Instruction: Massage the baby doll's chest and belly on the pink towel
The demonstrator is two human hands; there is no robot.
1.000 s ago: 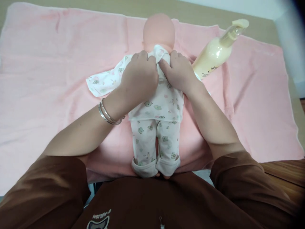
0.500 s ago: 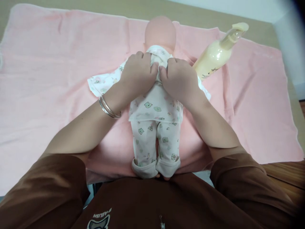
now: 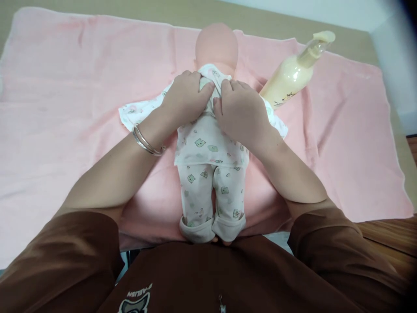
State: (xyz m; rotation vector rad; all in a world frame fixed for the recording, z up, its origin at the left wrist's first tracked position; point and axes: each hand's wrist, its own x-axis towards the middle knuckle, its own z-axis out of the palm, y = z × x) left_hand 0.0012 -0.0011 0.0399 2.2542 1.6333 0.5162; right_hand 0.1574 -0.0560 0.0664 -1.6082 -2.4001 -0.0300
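Observation:
A baby doll (image 3: 216, 48) lies lengthwise before me, head away and feet close to my body; only the smooth back of its head shows. It wears a white printed shirt (image 3: 211, 147) and matching trousers (image 3: 196, 195) with rolled cuffs. On the upper part of the shirt, just below the neck, my left hand (image 3: 186, 99) is closed on the cloth, thumb on top. My right hand (image 3: 243, 112) pinches the shirt beside it, a narrow strip of bunched cloth showing between both thumbs. Most of my fingertips are hidden. The sleeves spread out to both sides.
A pump bottle (image 3: 288, 80) of pale yellow liquid is just right of the doll's shoulder, appearing tilted. Beneath everything is a pink blanket (image 3: 65, 87) with some creases, spread over a beige table (image 3: 280, 19). Wooden flooring (image 3: 391, 234) appears at lower right.
My right thumb has shifted slightly down and left, and the cloth between my hands is bunched differently. Both hands stay on the shirt. The whole view has shifted slightly.

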